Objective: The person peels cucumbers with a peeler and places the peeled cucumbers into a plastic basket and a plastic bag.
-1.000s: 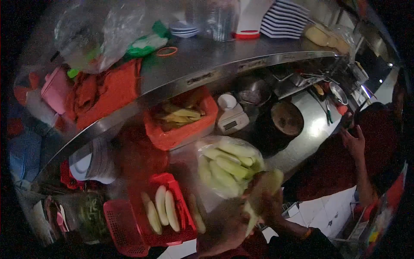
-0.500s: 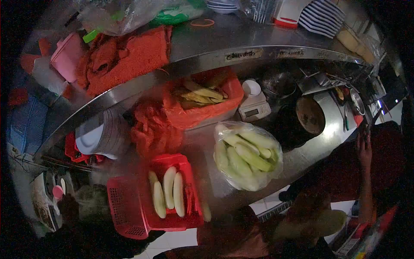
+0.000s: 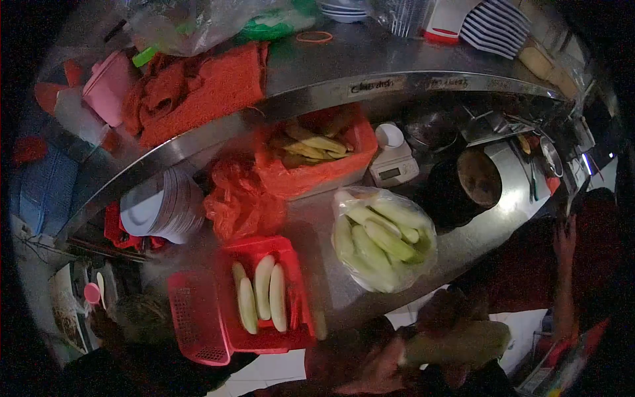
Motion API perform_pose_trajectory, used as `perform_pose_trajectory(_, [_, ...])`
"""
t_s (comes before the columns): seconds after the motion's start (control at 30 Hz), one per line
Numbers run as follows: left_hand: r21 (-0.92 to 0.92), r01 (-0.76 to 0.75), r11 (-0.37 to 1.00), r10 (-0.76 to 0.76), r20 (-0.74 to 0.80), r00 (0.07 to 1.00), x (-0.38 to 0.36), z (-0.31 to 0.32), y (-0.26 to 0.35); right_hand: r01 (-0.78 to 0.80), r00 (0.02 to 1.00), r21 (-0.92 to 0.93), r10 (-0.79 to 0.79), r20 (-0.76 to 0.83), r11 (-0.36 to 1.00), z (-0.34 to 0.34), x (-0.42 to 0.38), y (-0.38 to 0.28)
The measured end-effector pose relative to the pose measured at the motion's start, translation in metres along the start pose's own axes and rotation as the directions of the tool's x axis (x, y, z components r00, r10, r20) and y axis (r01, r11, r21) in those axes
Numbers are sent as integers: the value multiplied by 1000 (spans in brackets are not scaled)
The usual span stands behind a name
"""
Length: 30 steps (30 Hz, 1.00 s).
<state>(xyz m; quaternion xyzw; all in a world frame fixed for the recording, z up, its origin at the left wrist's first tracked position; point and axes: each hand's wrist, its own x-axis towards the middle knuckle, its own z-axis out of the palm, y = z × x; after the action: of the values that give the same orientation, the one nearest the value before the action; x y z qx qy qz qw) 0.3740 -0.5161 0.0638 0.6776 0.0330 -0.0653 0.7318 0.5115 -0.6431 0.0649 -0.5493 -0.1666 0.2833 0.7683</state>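
Note:
At the lower edge my left hand point(image 3: 380, 372) is closed on one end of a long cucumber point(image 3: 456, 343), dim and close to the camera. My right hand point(image 3: 453, 308) is a dark, blurred shape just above that cucumber; it looks closed, but what is in it I cannot make out. Several pale green cucumbers point(image 3: 390, 239) fill a clear plastic bag point(image 3: 344, 264) on the steel counter. To its left, a few peeled-looking cucumbers point(image 3: 263, 288) lie lengthwise in a red tray point(image 3: 297, 264).
A bin lined with an orange bag point(image 3: 317, 177) holds yellowish strips. Near it stand a white scale point(image 3: 395, 171), stacked plates point(image 3: 165, 205) and a dark round pot point(image 3: 477, 177). A steel shelf point(image 3: 297, 85) crosses above. Other people's hands show at right point(image 3: 565, 238) and far left point(image 3: 99, 321).
The held cucumber has shifted left and a little down. My left hand shows more clearly at its end, and my right hand has moved left. The view has shifted slightly.

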Motion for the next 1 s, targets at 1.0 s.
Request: perform_pose_trajectory(1.0, [604, 168, 779, 255, -550, 795, -30, -80, -138, 131, 988, -589, -157, 7, 797, 90, 22, 161])
